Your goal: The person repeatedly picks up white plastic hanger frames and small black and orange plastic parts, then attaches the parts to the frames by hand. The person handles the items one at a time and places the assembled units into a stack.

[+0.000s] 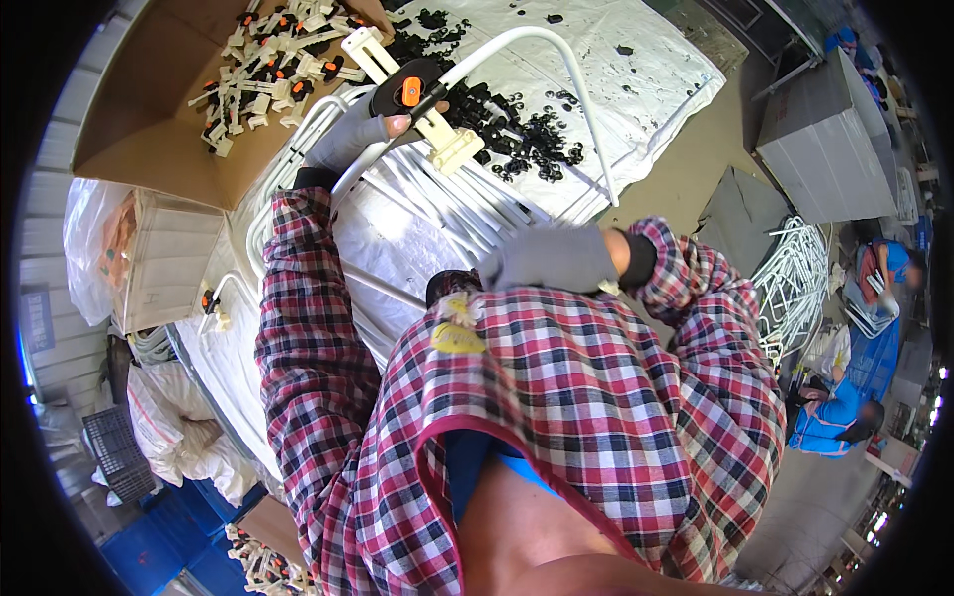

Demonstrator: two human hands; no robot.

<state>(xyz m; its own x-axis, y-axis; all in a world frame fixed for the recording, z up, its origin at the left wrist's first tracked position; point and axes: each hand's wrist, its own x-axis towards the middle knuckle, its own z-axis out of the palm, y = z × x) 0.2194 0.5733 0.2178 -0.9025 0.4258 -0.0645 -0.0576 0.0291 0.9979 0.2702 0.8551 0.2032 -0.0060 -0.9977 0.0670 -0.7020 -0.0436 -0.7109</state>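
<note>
Grey-gloved left grip (348, 139): pinching black-cream-orange plastic fitting (411, 91) at white bent metal-looking tube (568, 62), above white-covered tabletop (661, 74) | grey-gloved right grip (552, 260): near chest (556, 368), cannot tell closure (blurred, fingertips unseen) | best: brace tube, hold fitting square, never force

Smooth glossy tube (527, 33), cloth gloves (552, 260)

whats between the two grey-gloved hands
The head view shows a row of slim white tubes between the left hand and the right hand.
</note>
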